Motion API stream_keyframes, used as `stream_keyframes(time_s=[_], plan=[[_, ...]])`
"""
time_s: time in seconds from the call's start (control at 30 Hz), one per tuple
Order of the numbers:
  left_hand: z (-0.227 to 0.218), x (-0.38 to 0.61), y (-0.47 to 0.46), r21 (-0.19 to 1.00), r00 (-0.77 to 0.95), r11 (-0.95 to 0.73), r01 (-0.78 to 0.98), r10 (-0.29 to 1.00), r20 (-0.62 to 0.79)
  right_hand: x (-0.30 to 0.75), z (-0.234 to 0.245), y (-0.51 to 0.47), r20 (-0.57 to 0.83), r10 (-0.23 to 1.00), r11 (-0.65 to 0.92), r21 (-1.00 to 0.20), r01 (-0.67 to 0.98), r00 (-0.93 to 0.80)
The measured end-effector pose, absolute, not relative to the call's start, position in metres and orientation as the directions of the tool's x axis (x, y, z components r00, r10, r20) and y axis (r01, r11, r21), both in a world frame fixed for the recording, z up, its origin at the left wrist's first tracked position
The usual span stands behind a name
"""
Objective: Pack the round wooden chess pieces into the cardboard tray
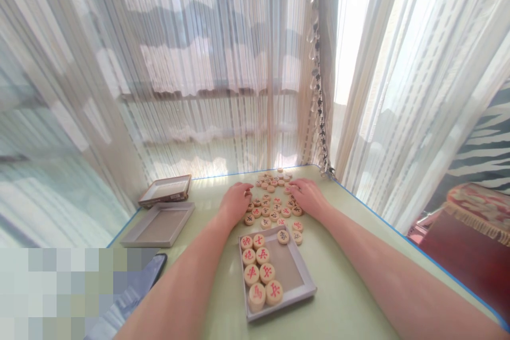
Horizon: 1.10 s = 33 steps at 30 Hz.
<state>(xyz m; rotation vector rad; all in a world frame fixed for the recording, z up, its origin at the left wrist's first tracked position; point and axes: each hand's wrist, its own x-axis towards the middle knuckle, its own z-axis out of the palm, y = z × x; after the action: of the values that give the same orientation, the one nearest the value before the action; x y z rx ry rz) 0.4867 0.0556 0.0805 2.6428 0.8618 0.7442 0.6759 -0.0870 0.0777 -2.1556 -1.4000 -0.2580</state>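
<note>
Wooden Chinese chess pieces (265, 211) with red or black characters lie loosely spread on the green tabletop. My left hand (236, 201) rests at the left edge of the spread, fingers stretched toward the pieces. At the right edge is my right hand (309, 196), its fingers apart and touching pieces there; neither hand has a piece visibly gripped. Nearer to me stands a shallow grey box (292, 268). Two columns of red-marked pieces (262, 255) fill its left side, and one black-marked piece (282, 237) sits in its upper right corner.
Left of my arm lies another shallow box (159, 226), with a framed box part (167, 189) behind it. A dark phone-like object (159, 265) is partly covered at lower left. Striped sheer curtains (207, 74) hang past the table's far edge. A fringed cloth (478, 207) covers furniture at right.
</note>
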Motion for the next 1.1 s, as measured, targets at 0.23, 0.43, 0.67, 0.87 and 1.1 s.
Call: stream_keyframes(time_s=[0.23, 0.43, 0.67, 0.87, 1.1], plan=[[0.082, 0.486, 0.055, 0.442, 0.670, -0.774, 0.454, 0.623, 0.403, 0.676, 0.079, -0.087, 0.452, 0.800, -0.272, -0.310, 0.911, 0.393], [0.089, 0.477, 0.055, 0.490, 0.512, -0.711, 0.504, 0.703, 0.493, 0.680, 0.081, -0.089, 0.440, 0.781, -0.276, -0.393, 0.877, 0.444], [0.084, 0.460, 0.084, 0.582, 0.394, -0.543, 0.606, 0.840, 0.373, 0.686, 0.077, -0.086, 0.405, 0.742, -0.356, -0.438, 0.826, 0.535], [0.079, 0.468, 0.082, 0.619, 0.510, -0.583, 0.526, 0.799, 0.319, 0.674, 0.083, -0.081, 0.448, 0.755, -0.318, -0.390, 0.864, 0.480], [0.077, 0.471, 0.079, 0.658, 0.486, -0.567, 0.496, 0.809, 0.331, 0.650, 0.130, -0.042, 0.311, 0.927, -0.174, -0.133, 0.976, 0.208]])
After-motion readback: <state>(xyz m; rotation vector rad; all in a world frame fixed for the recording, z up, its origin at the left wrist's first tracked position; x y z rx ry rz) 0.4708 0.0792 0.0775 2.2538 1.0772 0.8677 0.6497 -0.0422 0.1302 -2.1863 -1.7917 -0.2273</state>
